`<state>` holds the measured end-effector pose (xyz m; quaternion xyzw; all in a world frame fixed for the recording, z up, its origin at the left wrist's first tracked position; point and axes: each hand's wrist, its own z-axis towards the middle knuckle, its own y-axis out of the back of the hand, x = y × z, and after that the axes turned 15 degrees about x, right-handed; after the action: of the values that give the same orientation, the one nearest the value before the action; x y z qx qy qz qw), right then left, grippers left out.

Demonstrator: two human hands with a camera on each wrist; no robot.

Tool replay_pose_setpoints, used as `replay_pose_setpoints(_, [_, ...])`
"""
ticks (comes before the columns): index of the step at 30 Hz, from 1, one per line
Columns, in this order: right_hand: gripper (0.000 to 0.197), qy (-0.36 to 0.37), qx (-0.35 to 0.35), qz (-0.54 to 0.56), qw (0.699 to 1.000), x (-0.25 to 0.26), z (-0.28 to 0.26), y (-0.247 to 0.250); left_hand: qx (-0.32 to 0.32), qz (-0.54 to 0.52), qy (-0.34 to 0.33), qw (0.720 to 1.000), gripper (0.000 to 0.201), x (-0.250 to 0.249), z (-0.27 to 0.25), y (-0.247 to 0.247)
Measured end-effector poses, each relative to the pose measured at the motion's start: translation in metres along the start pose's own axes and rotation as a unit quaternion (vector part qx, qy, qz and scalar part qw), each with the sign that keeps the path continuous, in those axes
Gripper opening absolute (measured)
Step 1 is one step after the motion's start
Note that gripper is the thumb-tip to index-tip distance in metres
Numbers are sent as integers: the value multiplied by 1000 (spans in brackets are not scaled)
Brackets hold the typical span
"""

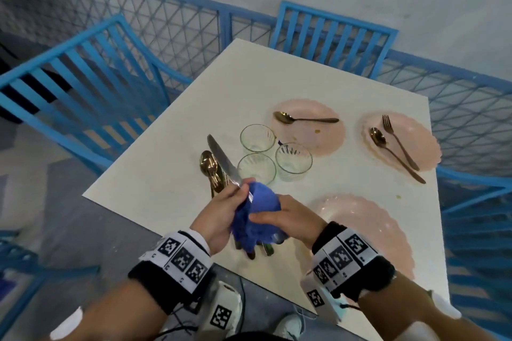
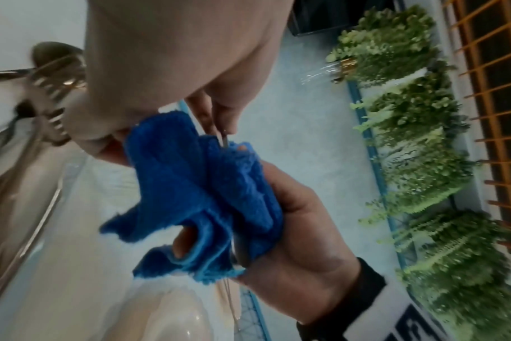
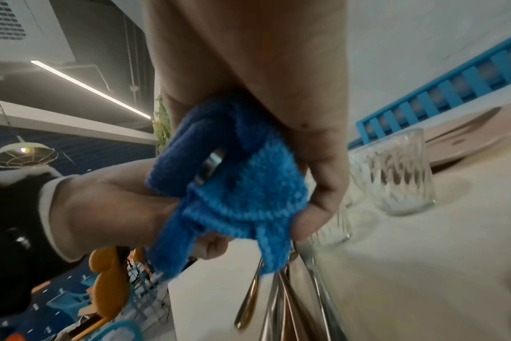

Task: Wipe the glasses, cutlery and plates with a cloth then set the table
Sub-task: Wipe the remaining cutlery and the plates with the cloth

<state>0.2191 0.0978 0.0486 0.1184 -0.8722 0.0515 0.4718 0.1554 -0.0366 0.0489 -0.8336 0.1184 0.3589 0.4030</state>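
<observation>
Head view: the left hand (image 1: 221,216) pinches a silver knife (image 1: 221,159) between its fingertips, blade pointing up and away. The right hand (image 1: 288,216) grips a blue cloth (image 1: 257,213) wrapped around the knife's lower part, above the near edge of the white surface (image 1: 194,124). Beneath the hands lies a bundle of gold cutlery (image 1: 212,171). Three empty glasses (image 1: 257,138) stand clustered just beyond. Three pink plates (image 1: 327,133) lie to the right; one carries a spoon (image 1: 302,119), another a spoon and fork (image 1: 399,141).
</observation>
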Motion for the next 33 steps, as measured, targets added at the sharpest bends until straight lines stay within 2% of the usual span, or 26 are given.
replay_pose_setpoints(3, [19,-32,19,-11,999,-10,-1,3,-57,-24,14,998,21,7,9,6])
replay_pose_setpoints(7, [57,-90,45,-64,993,-15,-21,24,-149,-123,24,981,22,14,28,22])
replay_pose_setpoints(8, [53,-89,46,-65,993,-17,-29,33,-172,-120,29,977,23,15,33,27])
replay_pose_setpoints(10, [17,-60,48,-38,996,-13,-50,50,-216,-60,31,974,24,17,41,34])
replay_pose_setpoints(13, [24,-21,14,-10,1000,-12,-75,75,-263,118,27,957,23,25,51,37])
replay_pose_setpoints(15, [31,-3,-4,-4,1000,-14,-85,87,-279,240,37,929,25,32,57,37])
replay_pose_setpoints(17, [30,3,-23,-4,1000,-17,-94,95,-289,319,48,901,21,37,62,35])
replay_pose_setpoints(19, [31,12,-29,1,1000,-22,-102,100,-280,342,49,896,16,41,64,32])
replay_pose_setpoints(22, [42,20,-41,11,999,-31,-111,110,-264,377,64,885,22,45,66,29])
replay_pose_setpoints(24, [45,32,-56,31,997,-35,-117,117,-264,397,100,873,25,44,68,30])
replay_pose_setpoints(26, [40,51,-90,71,992,-40,-121,127,-271,410,132,861,26,39,67,31])
replay_pose_setpoints(27, [37,59,-110,90,988,-42,-123,132,-272,440,138,845,26,35,64,26])
replay_pose_setpoints(28, [36,65,-128,103,984,-44,-124,137,-280,492,136,813,26,31,61,20])
replay_pose_setpoints(30, [38,76,-168,120,975,-48,-128,149,-297,593,92,743,22,14,55,-6])
replay_pose_setpoints(31, [36,83,-190,132,969,-49,-130,154,-293,620,48,726,20,3,58,-24])
replay_pose_setpoints(32, [33,91,-210,145,963,-50,-131,159,-277,627,5,728,18,-10,63,-46])
replay_pose_setpoints(33, [34,100,-228,158,956,-50,-133,163,-254,604,-33,755,17,-24,76,-68])
